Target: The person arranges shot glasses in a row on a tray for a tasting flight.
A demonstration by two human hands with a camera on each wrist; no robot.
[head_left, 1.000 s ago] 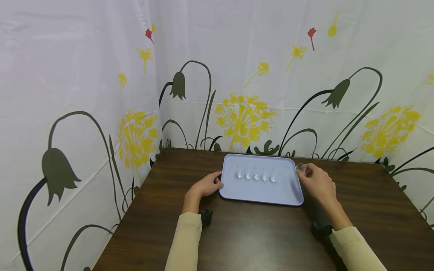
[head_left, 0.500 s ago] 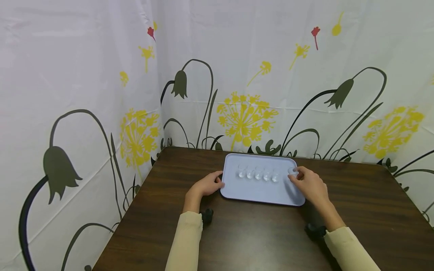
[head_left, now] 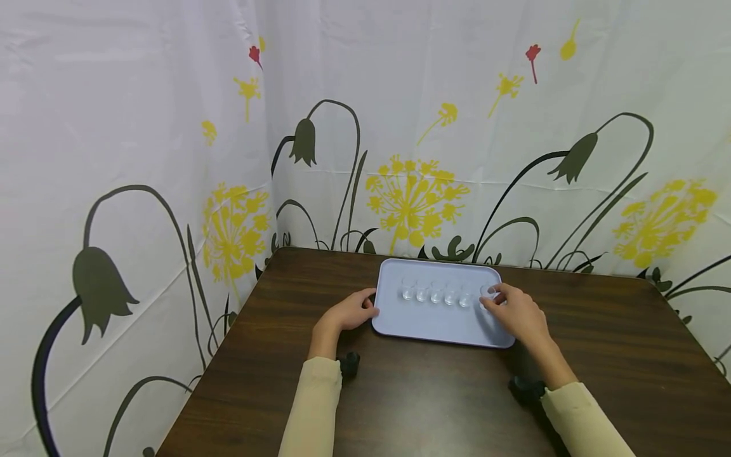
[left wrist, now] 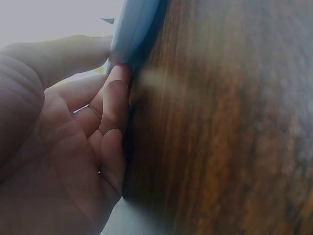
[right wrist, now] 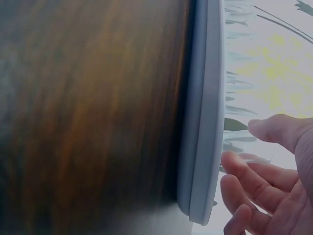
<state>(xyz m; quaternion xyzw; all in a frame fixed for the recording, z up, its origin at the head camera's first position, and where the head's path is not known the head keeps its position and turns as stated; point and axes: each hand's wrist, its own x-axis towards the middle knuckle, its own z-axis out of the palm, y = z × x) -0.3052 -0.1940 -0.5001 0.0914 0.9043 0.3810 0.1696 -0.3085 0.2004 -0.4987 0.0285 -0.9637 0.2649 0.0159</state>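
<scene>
A pale blue tray [head_left: 411, 320] lies on the table, holding several small clear glasses [head_left: 436, 296] lined up in a row. At its left edge my left hand [head_left: 347, 311] grips the rim; in the left wrist view the thumb lies on one side of the tray edge [left wrist: 134, 29] and the curled fingers on the other. My right hand [head_left: 520, 314] pinches one more clear glass [head_left: 488, 291] over the tray's right part, just right of the row. In the right wrist view, thumb and fingers flank this glass [right wrist: 247, 147] behind the tray's edge.
The dark wooden table [head_left: 434, 400] extends around the tray. A white curtain [head_left: 457, 76] with printed flowers hangs behind the table and along its left side. Black wrist cameras [head_left: 349, 365] sit below each hand.
My right hand has brought the glass leftward, from the tray's right edge to a place over the tray near the row's end. The left hand stays at the rim.
</scene>
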